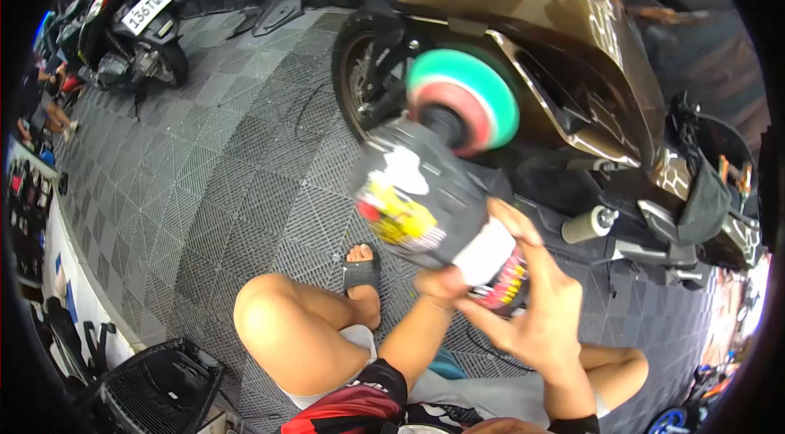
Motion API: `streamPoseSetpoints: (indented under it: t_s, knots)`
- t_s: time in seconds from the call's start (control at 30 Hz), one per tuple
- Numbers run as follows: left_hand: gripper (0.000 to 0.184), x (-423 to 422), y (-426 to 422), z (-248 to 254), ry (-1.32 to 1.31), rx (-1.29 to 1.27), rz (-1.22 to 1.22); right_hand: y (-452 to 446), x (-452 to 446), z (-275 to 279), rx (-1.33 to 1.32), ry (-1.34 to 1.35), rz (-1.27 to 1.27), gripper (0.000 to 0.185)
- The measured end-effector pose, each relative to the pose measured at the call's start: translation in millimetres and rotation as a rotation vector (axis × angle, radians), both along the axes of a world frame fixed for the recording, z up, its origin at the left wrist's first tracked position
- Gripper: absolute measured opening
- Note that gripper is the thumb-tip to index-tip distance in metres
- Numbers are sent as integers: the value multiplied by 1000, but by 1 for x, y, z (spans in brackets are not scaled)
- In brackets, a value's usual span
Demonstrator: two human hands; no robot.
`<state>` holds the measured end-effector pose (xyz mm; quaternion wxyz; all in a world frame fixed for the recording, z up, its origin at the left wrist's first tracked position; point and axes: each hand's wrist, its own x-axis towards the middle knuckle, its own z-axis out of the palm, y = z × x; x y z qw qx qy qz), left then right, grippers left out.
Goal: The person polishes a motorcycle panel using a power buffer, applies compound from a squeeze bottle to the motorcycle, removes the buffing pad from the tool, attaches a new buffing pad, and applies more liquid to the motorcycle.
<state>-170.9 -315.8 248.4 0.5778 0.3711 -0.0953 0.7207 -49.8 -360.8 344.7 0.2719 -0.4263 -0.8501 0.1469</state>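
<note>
A black polisher (482,217), covered in stickers, is held up in front of me and slightly blurred. Its round green pad (482,74) on a red backing points up, toward the brown motorcycle (523,5), but I cannot tell whether they touch. My right hand (544,299) is wrapped round the rear end of the polisher body, fingers over the far side. My left hand (441,283) grips the polisher from beneath on the left; most of its fingers are hidden behind the tool.
A white bottle (585,224) lies by the motorcycle's lower side. Another motorcycle (135,25) stands at the upper left, with people (56,111) beyond. A black plastic chair or crate (163,385) is at the lower left. Grey floor tiles (229,148) surround my seated legs. A cable (491,344) runs below my hands.
</note>
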Motion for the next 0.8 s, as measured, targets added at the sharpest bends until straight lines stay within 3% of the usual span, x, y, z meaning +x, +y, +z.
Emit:
streamPoseSetpoints:
  t_s: [0.1,0.23,0.3,0.33,0.37,0.4,0.47,0.53,0.57,0.6,0.63,0.67,0.7,0.73,0.77,0.8]
  knots:
    - [80,-39,6,23,-199,7,-169,1,-32,14,-49,-95,-12,92]
    - [80,-30,20,14,-174,127,-42,10,-25,12,-35,-96,-28,92]
    - [77,-14,26,-1,-83,188,8,19,1,-5,72,-59,59,97]
    - [74,6,14,-2,-84,79,80,22,14,-8,144,-35,89,98]
    - [72,22,5,-5,-46,-26,79,24,29,-5,118,-73,106,96]
    - [72,39,8,-12,-22,31,56,25,48,-9,109,-125,119,96]
    - [68,68,0,-21,177,1,127,25,74,-2,-60,-76,114,82]
    - [64,86,-10,-9,257,-10,143,18,104,-10,-156,11,54,81]
    - [71,98,-24,-1,363,-121,122,5,145,-37,-44,-63,-10,84]
    - [76,125,-46,-19,368,-403,-130,-7,186,-79,-163,156,-18,99]
    - [79,131,-51,-32,605,-281,170,-20,187,-84,-537,572,-89,94]
    - [81,103,-48,14,656,-61,263,-21,250,-135,-451,564,-64,91]
    - [98,96,-49,33,724,-49,137,-17,333,-193,-658,635,20,93]
    - [66,121,-46,19,743,52,305,-40,293,-161,-591,680,-135,94]
    - [56,123,-43,25,766,53,114,-49,243,-126,-529,722,-205,94]
    - [55,106,-55,62,773,-87,-326,-49,217,-107,-493,771,-220,94]
